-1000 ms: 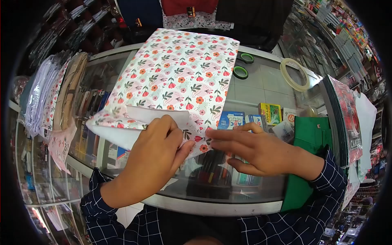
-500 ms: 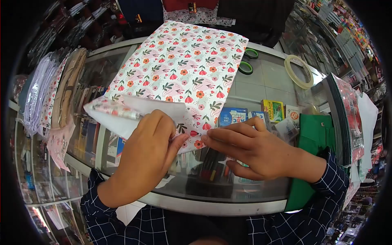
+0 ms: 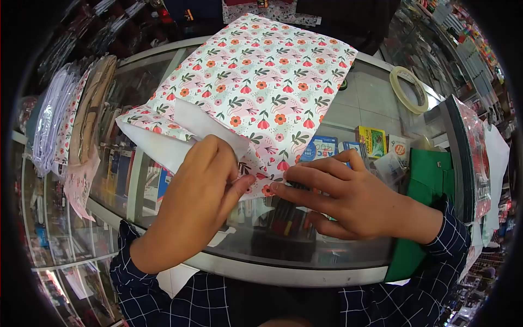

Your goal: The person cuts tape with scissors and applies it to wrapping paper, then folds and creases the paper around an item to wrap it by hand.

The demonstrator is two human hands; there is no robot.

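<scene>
A large sheet of floral wrapping paper [image 3: 272, 82] lies over the glass counter, its near left part folded up so the white back shows. My left hand [image 3: 199, 193] is closed on the sheet's near edge, index finger curled and thumb stretched along the paper. Just right of it, my right hand [image 3: 348, 196] has its fingers apart, with the index and middle fingertips resting on the near right corner of the sheet. Its thumb is off the paper, above the glass. What lies under the fold is hidden.
A roll of tape [image 3: 408, 90] lies at the back right. Green folded material [image 3: 430, 174] and a stack of packaged goods [image 3: 468, 158] stand at the right. Wrapped packets [image 3: 54, 122] hang at the left. Small boxes [image 3: 372, 141] show near the sheet's right side.
The sheet has shifted right in view and now covers most of the green-handled scissors. Its folded flap stands more open, with more white showing. Both hands keep nearly the same places.
</scene>
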